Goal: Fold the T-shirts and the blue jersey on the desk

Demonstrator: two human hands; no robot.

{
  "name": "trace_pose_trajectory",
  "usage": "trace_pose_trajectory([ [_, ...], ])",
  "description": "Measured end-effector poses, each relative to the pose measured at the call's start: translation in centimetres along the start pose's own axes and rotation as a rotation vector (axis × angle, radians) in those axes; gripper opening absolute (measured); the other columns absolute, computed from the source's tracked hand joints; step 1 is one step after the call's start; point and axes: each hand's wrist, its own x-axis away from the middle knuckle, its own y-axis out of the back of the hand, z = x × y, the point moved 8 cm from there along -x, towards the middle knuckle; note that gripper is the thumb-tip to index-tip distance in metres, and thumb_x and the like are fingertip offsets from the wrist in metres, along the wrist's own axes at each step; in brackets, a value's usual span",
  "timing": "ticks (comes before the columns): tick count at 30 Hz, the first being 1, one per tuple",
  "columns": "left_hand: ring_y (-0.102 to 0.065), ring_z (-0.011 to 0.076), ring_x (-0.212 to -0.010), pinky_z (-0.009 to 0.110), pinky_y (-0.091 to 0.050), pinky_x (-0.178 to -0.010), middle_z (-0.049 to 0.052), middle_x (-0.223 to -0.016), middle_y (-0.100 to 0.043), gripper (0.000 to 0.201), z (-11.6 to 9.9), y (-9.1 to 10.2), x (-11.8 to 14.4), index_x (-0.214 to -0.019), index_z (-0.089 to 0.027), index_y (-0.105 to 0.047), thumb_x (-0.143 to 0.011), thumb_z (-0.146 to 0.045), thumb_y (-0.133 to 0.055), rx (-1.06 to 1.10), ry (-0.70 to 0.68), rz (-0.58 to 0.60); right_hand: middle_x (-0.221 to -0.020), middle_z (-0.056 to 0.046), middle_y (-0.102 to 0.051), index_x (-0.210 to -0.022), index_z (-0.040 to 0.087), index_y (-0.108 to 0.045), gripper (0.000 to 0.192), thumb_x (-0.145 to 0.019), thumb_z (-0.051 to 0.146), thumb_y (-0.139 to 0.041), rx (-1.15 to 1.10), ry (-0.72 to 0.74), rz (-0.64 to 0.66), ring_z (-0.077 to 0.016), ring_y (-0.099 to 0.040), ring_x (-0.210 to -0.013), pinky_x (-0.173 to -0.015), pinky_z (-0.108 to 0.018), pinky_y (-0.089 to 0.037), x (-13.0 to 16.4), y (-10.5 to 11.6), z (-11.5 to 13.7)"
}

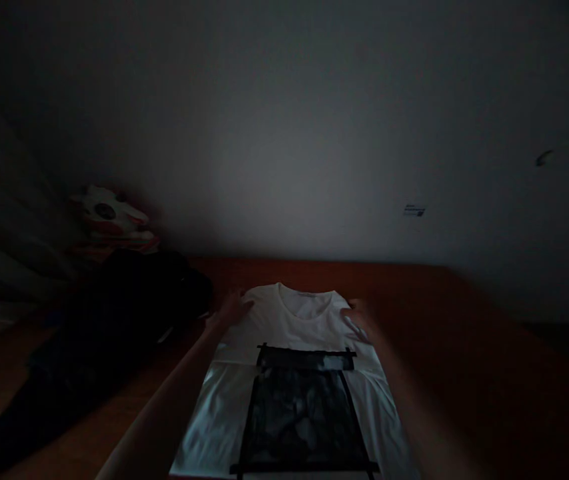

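A white T-shirt (292, 327) with a large dark printed picture (304, 413) on its front lies spread on the reddish-brown wooden surface, collar away from me. At its left shoulder edge, my left hand (229, 310) is closed on the fabric, thumb over the cloth. My right hand (361, 315) grips the opposite shoulder in the same way. The dim light hides most of the fingers. Both forearms reach along the sides of the shirt, and its lower end runs out of the bottom of the view.
A dark heap of clothing (129, 313) covers the left part of the wooden surface (414, 287). Behind it sits a white and red cow-like plush toy (109, 213). A pale wall (274, 133) with a small label (414, 211) stands at the back; a curtain (9, 220) hangs at left.
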Motion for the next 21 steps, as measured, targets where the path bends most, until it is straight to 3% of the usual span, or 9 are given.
trace_pose_trajectory([
  [3,-0.07,0.0238,-0.092,0.03,-0.051,-0.084,0.008,-0.091,-0.077,0.019,-0.4,0.9,0.4,-0.088,-0.018,-0.074,-0.078,-0.032,-0.067,0.025,-0.03,0.033,-0.073,-0.007,-0.07,-0.073,0.02,-0.068,0.01,-0.074,0.024,-0.059,-0.006,0.022,0.036,-0.0243,-0.067,-0.07,-0.07,-0.036,-0.048,0.2,0.7,1.0],
  [6,-0.069,0.0243,-0.095,0.031,-0.052,-0.087,0.009,-0.098,-0.076,0.023,-0.2,3.6,1.6,-0.089,-0.02,-0.075,-0.081,-0.036,-0.062,0.042,-0.05,-0.023,-0.087,-0.008,-0.067,-0.073,0.021,-0.064,0.005,-0.071,0.022,-0.059,-0.008,0.095,0.012,-0.0224,-0.064,-0.08,-0.076,-0.034,-0.048,1.2,2.6,2.6],
  [9,-0.068,0.0246,-0.095,0.033,-0.052,-0.087,0.01,-0.104,-0.074,0.033,0.4,6.9,4.1,-0.094,-0.02,-0.075,-0.082,-0.046,-0.058,0.089,-0.103,-0.067,-0.088,-0.005,-0.061,-0.07,0.023,-0.061,0.003,-0.069,0.02,-0.06,-0.018,0.258,0.047,-0.019,-0.058,-0.078,-0.075,-0.031,-0.047,3.7,4.8,4.7],
  [12,-0.068,0.0221,-0.087,0.031,-0.054,-0.079,0.007,-0.099,-0.074,0.033,1.0,8.5,7.3,-0.09,-0.021,-0.073,-0.082,-0.049,-0.058,0.162,-0.17,0.084,-0.079,-0.001,-0.057,-0.072,0.023,-0.063,0.005,-0.074,0.022,-0.058,-0.031,0.362,0.238,-0.0161,-0.053,-0.07,-0.067,-0.027,-0.044,7.2,5.9,5.9],
  [16,-0.065,0.0188,-0.077,0.029,-0.053,-0.074,0.002,-0.084,-0.071,0.025,1.2,8.3,10.9,-0.093,-0.024,-0.071,-0.079,-0.042,-0.061,0.056,-0.207,0.314,-0.067,0.002,-0.054,-0.079,0.023,-0.068,0.01,-0.08,0.032,-0.063,-0.037,0.272,0.584,-0.0135,-0.049,-0.063,-0.059,-0.023,-0.038,11.1,5.5,5.1],
  [19,-0.067,0.0219,-0.091,0.033,-0.052,-0.088,0.006,-0.107,-0.072,0.038,-0.8,7.1,11.9,-0.111,-0.025,-0.069,-0.079,-0.044,-0.066,-0.012,-0.31,0.304,-0.067,0.003,-0.057,-0.089,0.022,-0.071,0.021,-0.077,0.04,-0.071,-0.019,0.184,0.764,-0.0125,-0.05,-0.06,-0.057,-0.022,-0.037,12.7,4.2,4.3],
  [21,-0.066,0.0257,-0.104,0.036,-0.049,-0.098,0.01,-0.122,-0.07,0.046,-2.3,5.7,12.0,-0.117,-0.024,-0.068,-0.08,-0.051,-0.068,-0.026,-0.344,0.314,-0.066,0.003,-0.058,-0.097,0.022,-0.072,0.031,-0.074,0.043,-0.074,-0.005,0.148,0.791,-0.0123,-0.05,-0.059,-0.055,-0.022,-0.035,13.2,3.4,4.0],
])
